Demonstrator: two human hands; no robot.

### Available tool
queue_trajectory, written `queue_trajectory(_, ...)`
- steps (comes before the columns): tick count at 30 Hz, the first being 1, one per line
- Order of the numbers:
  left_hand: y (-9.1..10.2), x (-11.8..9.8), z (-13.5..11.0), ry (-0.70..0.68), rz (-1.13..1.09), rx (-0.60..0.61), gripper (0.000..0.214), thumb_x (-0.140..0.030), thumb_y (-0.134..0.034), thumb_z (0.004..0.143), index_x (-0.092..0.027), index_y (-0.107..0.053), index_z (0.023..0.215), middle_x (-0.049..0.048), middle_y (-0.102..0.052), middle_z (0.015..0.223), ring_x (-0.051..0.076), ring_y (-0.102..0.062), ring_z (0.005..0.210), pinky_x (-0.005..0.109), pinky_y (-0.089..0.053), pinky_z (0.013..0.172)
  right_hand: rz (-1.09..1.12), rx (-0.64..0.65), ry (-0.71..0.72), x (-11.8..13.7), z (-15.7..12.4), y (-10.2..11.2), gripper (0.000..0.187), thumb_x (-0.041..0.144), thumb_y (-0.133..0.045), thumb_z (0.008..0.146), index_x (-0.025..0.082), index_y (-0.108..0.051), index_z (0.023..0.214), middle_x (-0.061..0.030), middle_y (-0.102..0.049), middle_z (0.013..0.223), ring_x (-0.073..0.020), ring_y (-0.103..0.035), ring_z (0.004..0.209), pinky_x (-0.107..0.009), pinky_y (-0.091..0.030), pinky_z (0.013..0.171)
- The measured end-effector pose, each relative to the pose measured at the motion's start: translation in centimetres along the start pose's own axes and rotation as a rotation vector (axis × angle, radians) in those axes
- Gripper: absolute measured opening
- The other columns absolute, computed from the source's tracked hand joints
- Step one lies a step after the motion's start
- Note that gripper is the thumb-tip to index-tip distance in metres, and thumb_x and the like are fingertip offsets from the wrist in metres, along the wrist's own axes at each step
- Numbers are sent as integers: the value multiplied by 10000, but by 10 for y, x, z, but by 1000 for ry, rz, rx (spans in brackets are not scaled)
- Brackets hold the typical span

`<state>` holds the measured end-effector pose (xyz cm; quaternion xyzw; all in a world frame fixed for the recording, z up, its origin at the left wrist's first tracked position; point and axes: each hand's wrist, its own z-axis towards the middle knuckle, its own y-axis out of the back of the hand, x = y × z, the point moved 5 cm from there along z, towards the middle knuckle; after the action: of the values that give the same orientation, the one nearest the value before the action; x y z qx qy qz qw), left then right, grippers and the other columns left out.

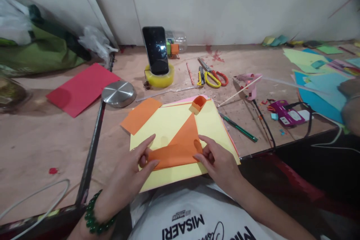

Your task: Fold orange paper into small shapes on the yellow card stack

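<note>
A sheet of orange paper (180,146), folded so that a point rises toward the back, lies on a stack of pale yellow paper (168,178). My left hand (137,165) pinches its left end between thumb and fingers. At the right end, my right hand (215,155) grips the same sheet, thumb near the lower edge. Behind the point stands a small folded orange paper box (198,104). Another orange piece (142,115) rests across the stack's back left corner.
A phone (155,50) leans in a yellow tape roll (160,78). Scissors (212,75), a box cutter (201,76), a pink glue gun (250,85), and a green pen (239,127) lie behind. Red paper (83,89) and a metal disc (118,93) sit left. Another person's hand (351,101) shows at right.
</note>
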<state>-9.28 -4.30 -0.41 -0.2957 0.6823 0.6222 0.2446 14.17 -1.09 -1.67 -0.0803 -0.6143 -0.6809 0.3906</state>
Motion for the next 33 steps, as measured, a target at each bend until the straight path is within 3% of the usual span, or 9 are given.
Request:
queue_trajectory(3,-1,-2,-2,9,8,44,302,-409,-498,805,-188,-644,950,-58,-465,564,133,-461,506,236,-388,483,-3,-17,19,0,-1,0,327,343,-468,958,158,-523,1222,12,-586,646,-132,-539,526,-229,-445,492)
queue_trajectory(5,-1,-4,-4,-5,61,68,253,-409,-483,810,-204,-561,684,-56,-446,528,130,-442,484,234,-353,462,-2,-16,24,0,-1,0,329,353,-468,960,163,-523,1223,9,-589,651,-132,-540,528,-229,-447,494)
queue_trajectory(7,0,-4,-7,-13,120,78,287,-403,-468,811,-214,-457,596,-54,-443,513,131,-436,470,234,-329,451,-5,-13,26,0,-1,0,332,358,-471,960,163,-524,1225,8,-590,651,-135,-543,531,-231,-449,497)
queue_trajectory(14,-2,-8,-14,-87,215,55,250,-352,-460,819,-221,-437,608,-29,-500,558,157,-484,511,251,-349,482,-8,-13,44,1,-1,1,338,360,-472,963,150,-521,1223,11,-581,642,-134,-541,530,-227,-446,486)
queue_trajectory(23,-1,-4,-10,-19,158,73,168,-343,-442,851,-217,-554,845,-46,-546,573,157,-536,501,241,-379,471,-7,-11,38,0,-1,0,339,353,-464,968,156,-509,1240,8,-588,650,-137,-545,537,-237,-451,499)
queue_trajectory(33,-5,-4,-18,-209,243,-71,284,-280,-395,916,-176,-519,1148,-58,-505,572,157,-547,487,242,-423,465,-17,-23,39,1,-1,1,334,358,-465,966,159,-519,1228,8,-595,647,-136,-546,525,-234,-448,479)
